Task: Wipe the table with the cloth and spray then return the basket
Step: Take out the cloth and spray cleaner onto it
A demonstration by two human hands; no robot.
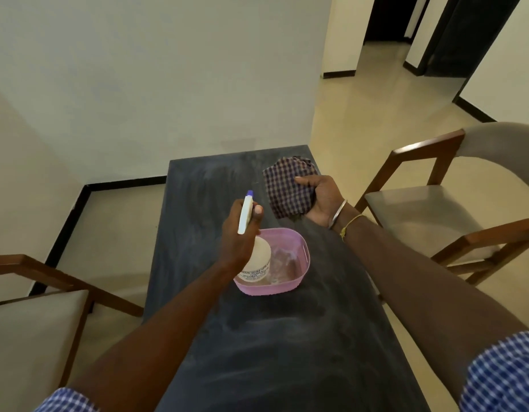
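Left edge: wooden chair [34, 307] with a grey seat, just beside the table [272, 337]. Left hand [238, 233] grips the neck of the white spray bottle [257, 260], fingers curled round it, nozzle pointing away from the person. Bottle's base is down inside the pink basket [302, 248]; can't tell if it touches the bottom. Basket sits mid-table, with something clear and crumpled in its right half. Tabletop is dark with pale smears. Right of the basket and farther back, right hand [322, 200] holds the checked cloth [287, 188], bunched, fingers curled round it, above the table's far right corner. Metal bracelet [339, 214] on that wrist. Second wooden chair [420, 209] on the right.
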